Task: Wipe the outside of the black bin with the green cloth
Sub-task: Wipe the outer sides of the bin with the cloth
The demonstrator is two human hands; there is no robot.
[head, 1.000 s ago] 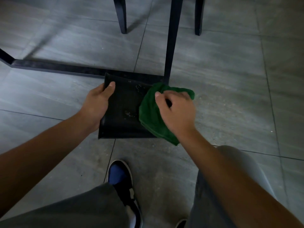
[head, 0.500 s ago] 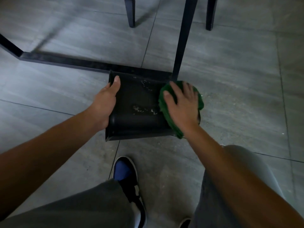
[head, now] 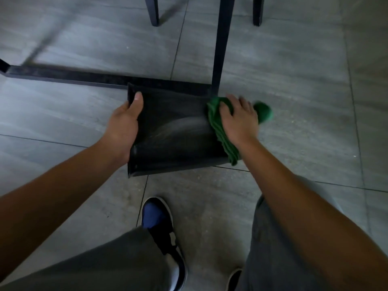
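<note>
Two grey trouser legs (head: 100, 261) filled the near edge, with a blue-toed shoe (head: 161, 232) on the grey tiled floor (head: 294, 80) between them and the tip of a second shoe just right of it. Beyond the shoe the bin (head: 174, 133) lay on its side on the floor, its long axis running left to right; a raised rim showed along its left end, though whether that end was the mouth or the base could not be told. A pale arc-shaped streak crossed the upturned side.

The left hand (head: 123, 127) clasped the bin's left end, thumb lying on top near the far corner and fingers wrapped round the end out of sight. The right hand (head: 237, 120) lay flat on the cloth (head: 218, 127) with fingers spread, pressing it against the bin's right end. The cloth hung bunched along that end from far to near, and a blurred green lump stuck out past the fingers on the right.

Just behind the bin a black frame bar (head: 63, 75) ran along the floor, touching or nearly touching its far edge, and a black upright (head: 222, 38) rose from the far right corner. Farther off stood two dark legs (head: 152, 11).
</note>
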